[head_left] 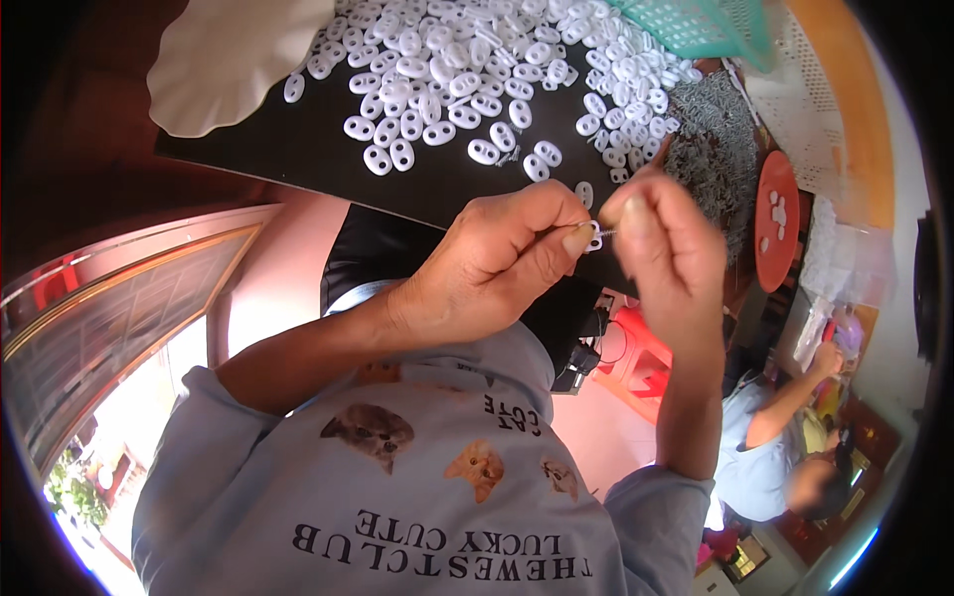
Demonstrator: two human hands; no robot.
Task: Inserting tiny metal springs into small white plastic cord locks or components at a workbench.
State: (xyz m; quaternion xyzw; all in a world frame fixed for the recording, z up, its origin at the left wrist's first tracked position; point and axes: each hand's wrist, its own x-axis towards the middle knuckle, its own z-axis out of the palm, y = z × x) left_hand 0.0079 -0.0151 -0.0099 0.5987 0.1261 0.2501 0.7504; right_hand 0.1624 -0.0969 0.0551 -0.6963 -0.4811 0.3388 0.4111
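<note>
My left hand [507,248] pinches a small white oval plastic piece with two holes [595,235] between thumb and forefinger, just off the table's near edge. A thin ridged grey metal piece [609,232], perhaps a screw or a spring, sticks out from its right side toward my right hand [668,233]. That hand is closed and partly smeared by motion, and its fingertips are mostly hidden. Beyond both hands, many matching white pieces [437,79] lie heaped on the black table [308,164]. A pile of small grey metal pieces [711,149] is at the right.
A cream wavy-edged dish [229,70] sits at the far left of the table, a green plastic basket [696,25] at the far right. Beside the metal pile is a red round dish [778,221] with a few white pieces. Red stools [636,358] stand below. Another person [770,452] works at right.
</note>
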